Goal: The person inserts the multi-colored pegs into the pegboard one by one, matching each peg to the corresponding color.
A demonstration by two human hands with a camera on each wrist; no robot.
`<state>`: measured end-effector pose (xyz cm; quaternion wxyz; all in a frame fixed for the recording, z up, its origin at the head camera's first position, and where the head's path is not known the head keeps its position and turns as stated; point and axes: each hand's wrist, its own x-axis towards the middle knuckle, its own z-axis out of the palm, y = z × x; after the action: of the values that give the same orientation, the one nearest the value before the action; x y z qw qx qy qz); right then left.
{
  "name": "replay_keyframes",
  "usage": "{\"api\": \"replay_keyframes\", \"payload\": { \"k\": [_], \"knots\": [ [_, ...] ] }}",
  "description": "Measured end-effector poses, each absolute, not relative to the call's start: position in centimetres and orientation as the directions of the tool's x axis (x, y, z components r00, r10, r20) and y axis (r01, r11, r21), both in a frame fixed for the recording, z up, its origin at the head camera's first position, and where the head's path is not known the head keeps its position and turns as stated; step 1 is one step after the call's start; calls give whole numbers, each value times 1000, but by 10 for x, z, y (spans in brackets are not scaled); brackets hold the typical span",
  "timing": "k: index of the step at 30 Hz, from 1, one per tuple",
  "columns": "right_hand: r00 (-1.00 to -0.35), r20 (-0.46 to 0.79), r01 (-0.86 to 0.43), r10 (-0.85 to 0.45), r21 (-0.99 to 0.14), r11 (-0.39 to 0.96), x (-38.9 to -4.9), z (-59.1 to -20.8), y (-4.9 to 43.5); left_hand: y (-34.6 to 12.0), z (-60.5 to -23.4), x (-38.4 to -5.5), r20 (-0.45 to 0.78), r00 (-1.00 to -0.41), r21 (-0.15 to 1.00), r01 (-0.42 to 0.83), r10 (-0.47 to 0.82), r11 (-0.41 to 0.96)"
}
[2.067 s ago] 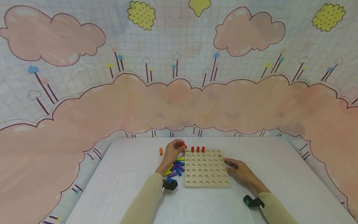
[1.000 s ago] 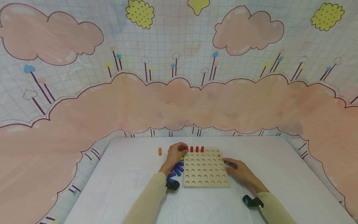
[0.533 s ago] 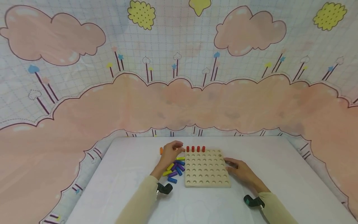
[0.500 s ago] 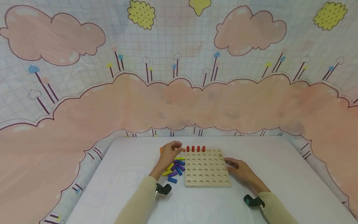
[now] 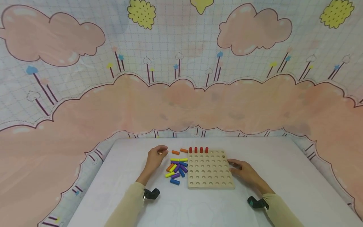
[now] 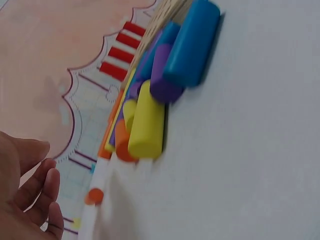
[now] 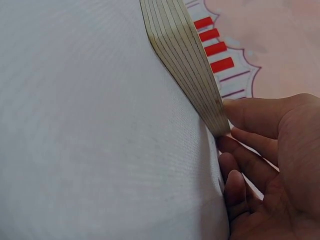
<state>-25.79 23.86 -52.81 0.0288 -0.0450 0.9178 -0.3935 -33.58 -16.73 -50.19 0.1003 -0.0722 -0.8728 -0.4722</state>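
Note:
The wooden pegboard, with rows of round holes, lies flat on the table. Several red pegs stand upright along its far row, from the left corner. My left hand hovers left of the board, thumb and fingers loosely bent. In the left wrist view, nothing shows between that hand's fingertips. Two orange pegs lie to its right, the farther one close to the board. At the board's right edge, my right hand holds the board between thumb and fingers, as the right wrist view shows.
A loose pile of yellow, purple, blue and orange pegs lies against the board's left side. A white cloth covers the table, with a patterned backdrop behind it. Each wrist wears a black camera.
My left hand has set a red peg upright in the far-left corner hole, let go and drawn back leftward. It now covers the spot where a lone orange peg showed. My right hand has stayed put.

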Motion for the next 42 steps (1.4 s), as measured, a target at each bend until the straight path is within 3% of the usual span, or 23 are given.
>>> {"api": "replay_keyframes", "payload": {
  "k": [12, 26, 33, 42],
  "knots": [
    [-995, -20, -52, -102, -752, 658, -256, -528, 237, -194, -517, -356, 91, -996, 831, 79, 6, 551],
    [-994, 2, -73, -111, -760, 646, -257, -533, 236, -196, -521, -368, 24, -996, 722, 73, 80, 688],
    [-994, 0, -73, -112, -765, 640, -256, -531, 236, -196, -525, -367, 56, -996, 744, 86, 66, 662],
    [-994, -12, -61, -110, -767, 639, -257, -533, 236, -197, -529, -360, 136, -990, 837, 130, 27, 531]
  ]
}}
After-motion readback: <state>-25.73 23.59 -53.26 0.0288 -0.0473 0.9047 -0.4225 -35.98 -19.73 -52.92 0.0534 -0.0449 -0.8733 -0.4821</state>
